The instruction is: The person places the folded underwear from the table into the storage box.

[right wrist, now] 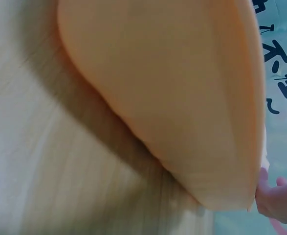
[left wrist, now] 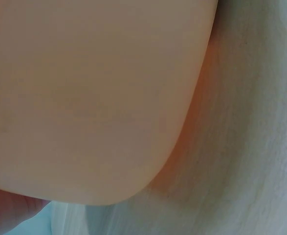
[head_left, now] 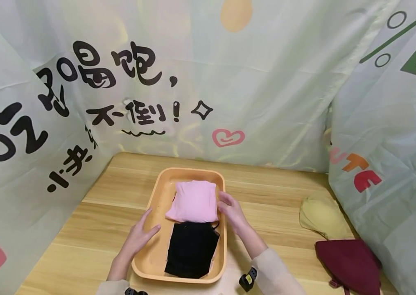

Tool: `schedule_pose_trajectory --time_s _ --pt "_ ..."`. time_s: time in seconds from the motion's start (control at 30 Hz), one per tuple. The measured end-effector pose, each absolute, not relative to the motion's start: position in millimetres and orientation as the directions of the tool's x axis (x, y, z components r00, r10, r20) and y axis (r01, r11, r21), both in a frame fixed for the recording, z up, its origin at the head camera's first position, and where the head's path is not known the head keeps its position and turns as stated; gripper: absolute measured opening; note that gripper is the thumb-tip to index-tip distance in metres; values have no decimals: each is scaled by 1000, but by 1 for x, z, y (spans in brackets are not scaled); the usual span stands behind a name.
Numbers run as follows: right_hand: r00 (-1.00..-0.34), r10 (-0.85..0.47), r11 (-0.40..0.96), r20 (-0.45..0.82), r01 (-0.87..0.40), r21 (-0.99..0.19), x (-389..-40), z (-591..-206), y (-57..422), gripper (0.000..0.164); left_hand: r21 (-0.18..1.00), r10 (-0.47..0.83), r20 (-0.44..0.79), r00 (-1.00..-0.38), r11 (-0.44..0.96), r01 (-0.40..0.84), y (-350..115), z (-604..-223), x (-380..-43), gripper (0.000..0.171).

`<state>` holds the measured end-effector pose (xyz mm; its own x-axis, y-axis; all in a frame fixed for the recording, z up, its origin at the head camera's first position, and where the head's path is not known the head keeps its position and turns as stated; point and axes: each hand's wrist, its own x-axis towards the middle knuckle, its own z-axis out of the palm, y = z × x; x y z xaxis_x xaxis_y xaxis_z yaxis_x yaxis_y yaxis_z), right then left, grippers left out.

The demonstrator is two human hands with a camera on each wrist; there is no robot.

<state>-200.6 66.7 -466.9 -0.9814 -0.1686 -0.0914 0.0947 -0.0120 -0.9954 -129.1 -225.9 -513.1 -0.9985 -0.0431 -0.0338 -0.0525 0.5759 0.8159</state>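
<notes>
An orange plastic tray (head_left: 151, 254) stands on the wooden table, its outer walls filling much of both wrist views. Inside it, a folded pink garment (head_left: 195, 200) lies at the far end and a folded black garment (head_left: 191, 250) at the near end. My left hand (head_left: 138, 237) is at the tray's left rim, thumb and fingers spread apart. At the right rim is my right hand (head_left: 233, 211), its fingers loosely bent beside the pink garment. Whether those fingertips touch the cloth cannot be told. Neither hand holds a garment.
To the right on the table (head_left: 267, 205) lie a pale yellow garment (head_left: 322, 215) and a maroon garment (head_left: 348, 262) with a strap, close to the right curtain (head_left: 388, 213). A printed curtain (head_left: 267, 102) hangs along the back and left edges.
</notes>
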Motion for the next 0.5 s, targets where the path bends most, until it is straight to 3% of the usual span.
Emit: schedule_pose_trajectory --time_s 0.27,0.5 --pt "-982 -118 -99 -147 159 -982 -195 -469 78 47 817 -40 -38 -998 574 -55 -226 -515 -130 71" --pt "-977 -111 -70 -182 191 -979 -193 -467 93 48 816 -43 -34 -998 576 -53 -227 -514 -130 71"
